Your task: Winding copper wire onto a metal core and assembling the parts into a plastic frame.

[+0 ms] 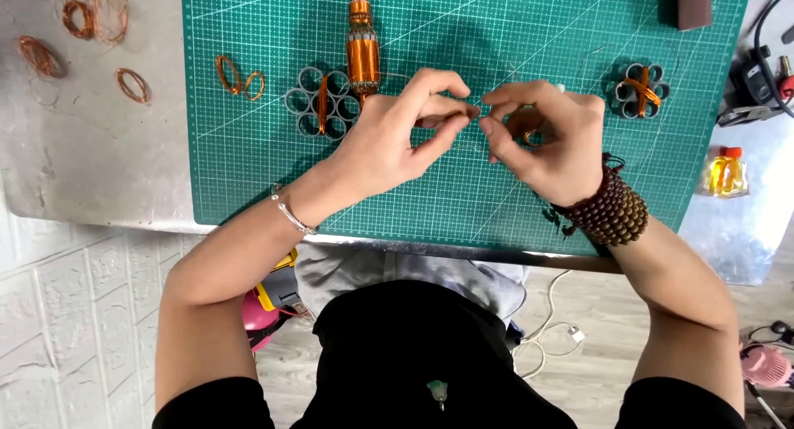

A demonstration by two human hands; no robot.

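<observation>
My left hand (405,135) and my right hand (546,139) meet over a green cutting mat (273,164), fingertips almost touching. Between them runs a thin copper wire (474,115), pinched by both hands. My right hand also curls around a small copper wire coil (528,133), mostly hidden by the fingers. A copper-wound motor armature (362,48) lies just beyond my left hand. Next to it sits a grey plastic ring-shaped former (321,105) with a copper coil in it.
A second grey former with copper wire (639,90) lies at the mat's right. Two copper loops (240,77) rest on the mat's left; more loose coils (91,19) lie on the metal table. A small yellow bottle (726,171) stands far right.
</observation>
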